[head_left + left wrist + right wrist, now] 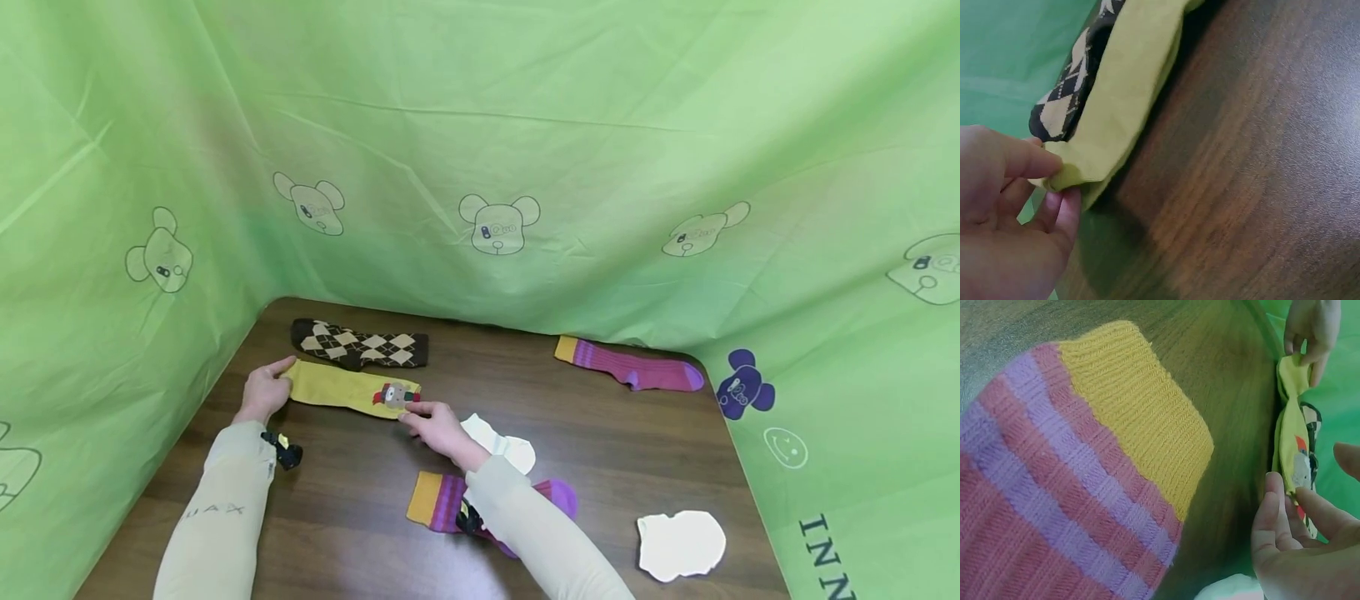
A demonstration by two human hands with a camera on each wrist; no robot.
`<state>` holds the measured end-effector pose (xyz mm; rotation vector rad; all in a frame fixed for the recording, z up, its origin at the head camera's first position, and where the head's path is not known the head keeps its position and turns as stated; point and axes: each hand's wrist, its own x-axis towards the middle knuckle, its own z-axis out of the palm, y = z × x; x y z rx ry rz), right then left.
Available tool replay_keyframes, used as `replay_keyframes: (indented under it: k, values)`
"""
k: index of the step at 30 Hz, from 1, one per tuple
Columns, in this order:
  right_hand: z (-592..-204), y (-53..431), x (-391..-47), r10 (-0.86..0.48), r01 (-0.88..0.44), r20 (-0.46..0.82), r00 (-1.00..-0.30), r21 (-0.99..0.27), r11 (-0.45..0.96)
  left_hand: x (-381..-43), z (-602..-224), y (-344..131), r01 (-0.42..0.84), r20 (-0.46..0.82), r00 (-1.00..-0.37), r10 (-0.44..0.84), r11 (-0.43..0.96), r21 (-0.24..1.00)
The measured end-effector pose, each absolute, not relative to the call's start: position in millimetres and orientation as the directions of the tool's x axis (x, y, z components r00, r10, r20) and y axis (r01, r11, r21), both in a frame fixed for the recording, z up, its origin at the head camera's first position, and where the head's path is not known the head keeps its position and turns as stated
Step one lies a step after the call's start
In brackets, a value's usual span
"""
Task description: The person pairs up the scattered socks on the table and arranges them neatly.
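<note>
A yellow sock (333, 387) with a bear patch (396, 395) at its right end is stretched lengthwise between both hands. My left hand (266, 390) pinches its left end between thumb and fingers; the left wrist view shows the yellow sock (1122, 81) folding under that grip. At the opposite end, my right hand (442, 432) pinches the edge beside the patch, and the right wrist view shows the right hand's fingers (1266, 525) on it. Just behind lies a dark argyle sock (367, 345), close alongside the yellow one.
A purple striped sock (442, 504) with a yellow cuff lies beneath my right forearm. Its look-alike sock (637, 367) is at the back right. One white sock (517, 452) lies by my right wrist, another white sock (681, 545) at the front right. Green cloth (480, 125) surrounds the wooden table (345, 500).
</note>
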<state>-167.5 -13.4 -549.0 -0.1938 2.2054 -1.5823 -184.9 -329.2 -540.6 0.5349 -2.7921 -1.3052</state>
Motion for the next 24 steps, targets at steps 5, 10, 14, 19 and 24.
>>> replay_keyframes:
  k: [5, 10, 14, 19, 24]
  values:
    - [-548.8, -12.1, -169.8, -0.357, 0.105, -0.244, -0.901, -0.925, 0.366, -183.6, -543.1, -329.0, -0.331, -0.161, -0.934, -0.318, 0.607, 0.723]
    - [-550.4, -11.2, -172.4, -0.364, 0.036, -0.213, -0.907, -0.899, 0.436, -179.2, -546.2, -328.2, -0.325, -0.176, -0.942, -0.285, 0.652, 0.684]
    - [-548.4, -10.3, -172.8, -0.367, 0.004, -0.197, -0.909, -0.884, 0.467, -178.0, -546.5, -326.2, -0.341, -0.197, -0.938, -0.285, 0.657, 0.673]
    - [-545.8, -8.4, -173.8, -0.344, 0.004, -0.186, -0.920, -0.884, 0.468, -182.4, -539.4, -319.7, -0.367, -0.170, -0.917, -0.361, 0.597, 0.714]
    - [-541.4, -5.4, -177.9, -0.338, -0.027, -0.133, -0.932, -0.903, 0.430, -189.5, -530.4, -311.1, -0.368, -0.140, -0.904, -0.404, 0.570, 0.735]
